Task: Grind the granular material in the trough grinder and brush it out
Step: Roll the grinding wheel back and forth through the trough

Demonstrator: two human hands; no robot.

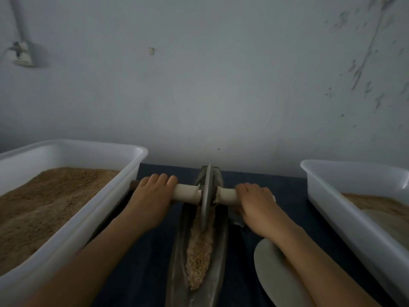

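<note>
left tub [73, 220] full of brown grain | right tub [345, 209] partly filled | trough grinder [219, 258] on dark cloth between tubs | granular material [199, 255] along its groove | grinding wheel [207, 196] upright at far end | left hand [152, 196] and right hand [256, 201] apart, each wrapped over the axle handle [188, 192] either side of wheel

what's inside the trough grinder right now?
The trough grinder holds a strip of tan granular material along its channel, with the grinding wheel standing in it. The material directly beneath the wheel and the far end of the channel are hidden.
</note>
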